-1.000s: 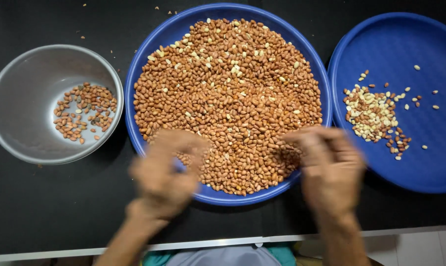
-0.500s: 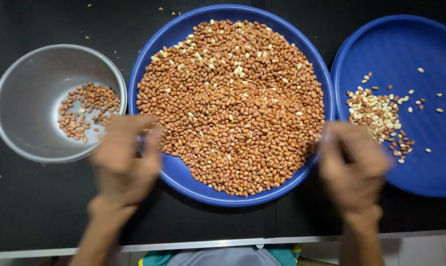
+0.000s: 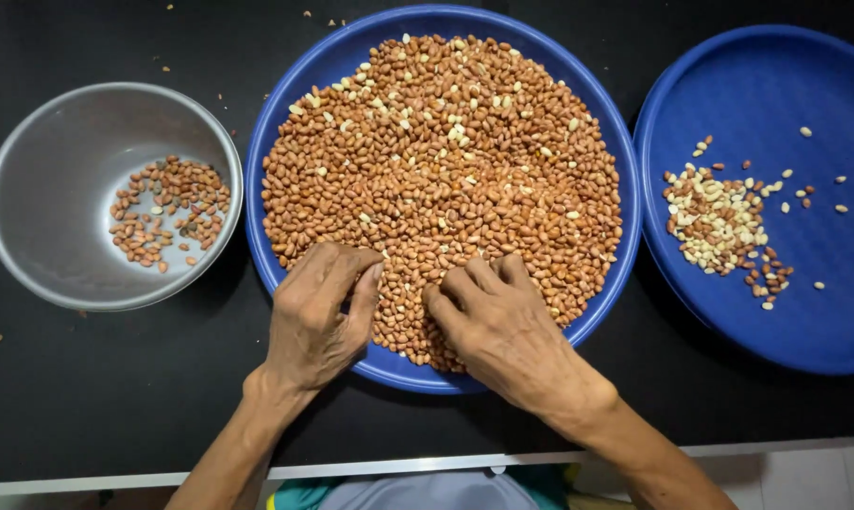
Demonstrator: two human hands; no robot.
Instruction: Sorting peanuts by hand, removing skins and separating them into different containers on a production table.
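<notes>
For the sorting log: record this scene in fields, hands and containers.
left hand: fingertips curled down on the peanuts at the near edge of the middle tray
right hand: fingers in the same peanuts, beside the left
middle tray: blue, round, full of red-brown peanuts
steel bowl: left, small heap of peanuts
right tray: blue, small pile of mostly pale peanuts
surface: black table
</notes>
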